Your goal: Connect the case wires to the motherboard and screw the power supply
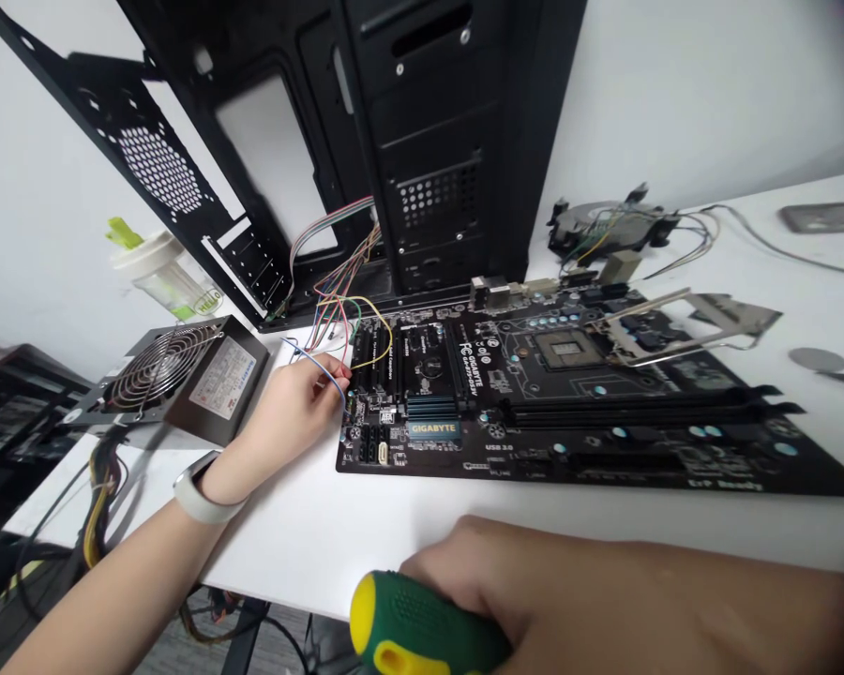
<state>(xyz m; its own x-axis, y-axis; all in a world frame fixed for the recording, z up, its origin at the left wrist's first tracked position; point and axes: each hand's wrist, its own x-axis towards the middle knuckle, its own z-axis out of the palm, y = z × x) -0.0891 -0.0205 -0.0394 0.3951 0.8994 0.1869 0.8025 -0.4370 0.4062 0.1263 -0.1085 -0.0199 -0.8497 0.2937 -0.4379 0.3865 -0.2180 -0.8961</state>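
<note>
A black Gigabyte motherboard (pixel 577 403) lies flat on the white table (pixel 338 525). My left hand (pixel 296 405) rests at the board's left edge, fingers pinched on a thin blue wire (pixel 329 373) from a bundle of coloured wires (pixel 338 281) that runs out of the black computer case (pixel 394 141). My right hand (pixel 535 591) lies at the table's near edge, closed round the green and yellow handle of a screwdriver (pixel 412 633); its tip is hidden.
A power supply with a round fan grille (pixel 183 375) sits left of my left hand. Behind it stands a plastic cup with a green lid (pixel 158 272). A cooler fan with wires (pixel 605 230) and a metal bracket (pixel 710 319) lie at the back right.
</note>
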